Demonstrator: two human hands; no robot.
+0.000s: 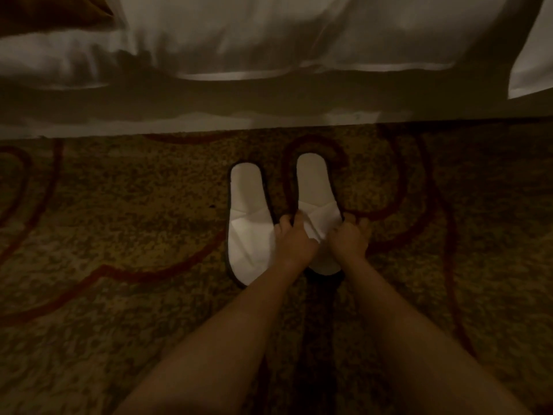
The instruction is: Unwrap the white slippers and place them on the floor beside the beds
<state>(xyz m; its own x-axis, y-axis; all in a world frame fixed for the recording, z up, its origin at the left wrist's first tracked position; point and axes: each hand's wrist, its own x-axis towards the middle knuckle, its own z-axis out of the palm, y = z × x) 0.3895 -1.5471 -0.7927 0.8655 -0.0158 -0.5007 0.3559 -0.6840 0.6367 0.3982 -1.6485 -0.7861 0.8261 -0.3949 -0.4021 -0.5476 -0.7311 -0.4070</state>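
Two white slippers with dark soles lie side by side on the patterned carpet, heels toward the bed. The left slipper (pixel 248 217) lies flat and free, no hand on it. Both of my hands grip the right slipper (pixel 315 187) at its toe strap: my left hand (pixel 294 238) holds the strap's left edge and my right hand (pixel 350 238) holds its right edge. My hands hide the front of that slipper. No wrapping is visible.
A bed (pixel 269 115) with white sheets and a hanging duvet runs across the top of the view, its base just beyond the slippers. Brown carpet (pixel 119 235) with red curved lines spreads to both sides. The room is dim.
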